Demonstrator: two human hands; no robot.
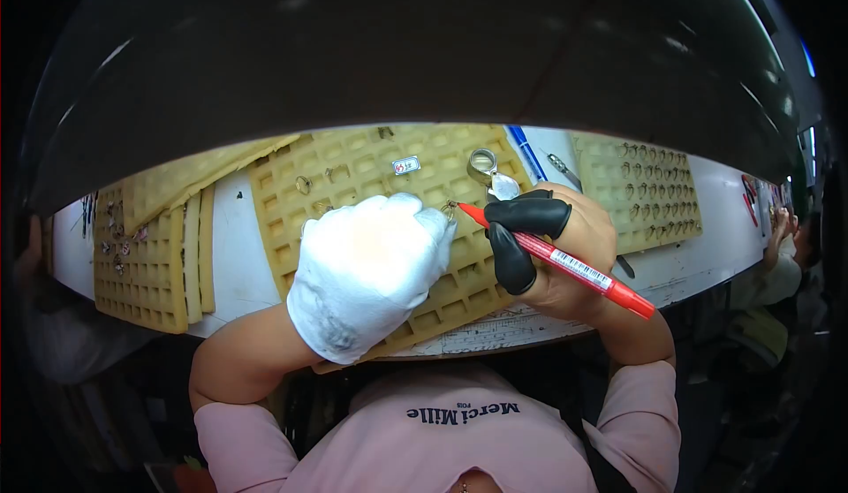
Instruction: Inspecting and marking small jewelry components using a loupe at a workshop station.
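My left hand [371,268], in a white glove, pinches a ring [450,209] between thumb and finger. My right hand [563,248] wears black finger cots on the thumb and a finger and grips a red marker pen [556,254]. The marker's red tip end reaches right up to the ring; I cannot tell whether it touches. Both hands are above a yellow compartment tray [364,162]. Several rings, one of them a ring [303,185] near the tray's left side, stand in its compartments. A folding loupe [493,173] rests on the tray just beyond my right hand.
A small label [406,165] with writing lies on the tray. Blue pens [527,152] and a metal hand tool [563,169] are behind my right hand. At right, another tray [639,228] holds rows of rings; at left, stacked trays [142,294] hold small pieces. Another person's hand [783,221] shows far right.
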